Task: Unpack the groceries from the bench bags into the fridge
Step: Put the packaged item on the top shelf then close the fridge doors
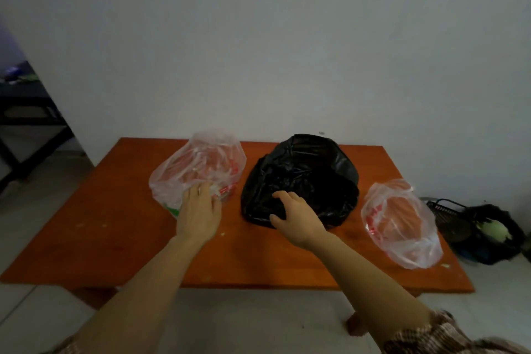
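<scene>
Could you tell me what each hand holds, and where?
The right hand grips the black bag by its near edge; left hand touches the left clear bag, grip unclear.

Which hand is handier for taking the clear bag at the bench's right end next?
Right, likely. The right hand holds the black bag, directly beside the right clear bag; the left hand rests on the left clear bag, beyond the black one.

Left hand (198,213) rests on a clear bag (201,164). Right hand (293,215), just beside, grips a black bag (310,169) by its near fold; a second clear bag (402,227) lies right of that grip.
</scene>
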Available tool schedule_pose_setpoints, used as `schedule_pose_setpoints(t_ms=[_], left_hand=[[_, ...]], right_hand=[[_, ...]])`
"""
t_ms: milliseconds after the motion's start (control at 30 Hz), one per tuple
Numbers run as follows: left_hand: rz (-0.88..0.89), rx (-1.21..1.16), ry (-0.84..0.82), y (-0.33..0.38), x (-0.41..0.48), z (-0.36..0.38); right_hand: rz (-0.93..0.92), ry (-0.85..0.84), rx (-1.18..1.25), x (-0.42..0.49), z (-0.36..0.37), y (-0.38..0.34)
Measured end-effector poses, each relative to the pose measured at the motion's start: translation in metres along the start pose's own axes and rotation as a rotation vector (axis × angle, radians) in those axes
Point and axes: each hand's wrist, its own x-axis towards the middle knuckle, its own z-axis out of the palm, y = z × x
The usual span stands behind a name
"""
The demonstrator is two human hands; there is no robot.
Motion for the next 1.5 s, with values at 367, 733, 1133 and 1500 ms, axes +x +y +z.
schedule_pose_setpoints(t_ms=[367, 733, 1133, 1500], left_hand=[[0.09, 0.134, -0.05, -0.133, 0.141, 0.029], [0.284, 0.219, -0.526, -0.236, 0.181, 0.075], [0.291, 0.206, -0.665, -0.271, 0.188, 0.117], [0.271, 0.185, -0.643, -0.251, 0.199, 0.101]], right_hand=[[-0.011, 0.194, -0.089, 0.155, 0.056, -0.045], [-0.031, -0.185, -0.307, 0.249, 0.151, -0.068], [0.46, -0.421, -0.161, 0.279, 0.187, -0.069], [0.56, -0.455, -0.178, 0.286, 0.18, -0.083]])
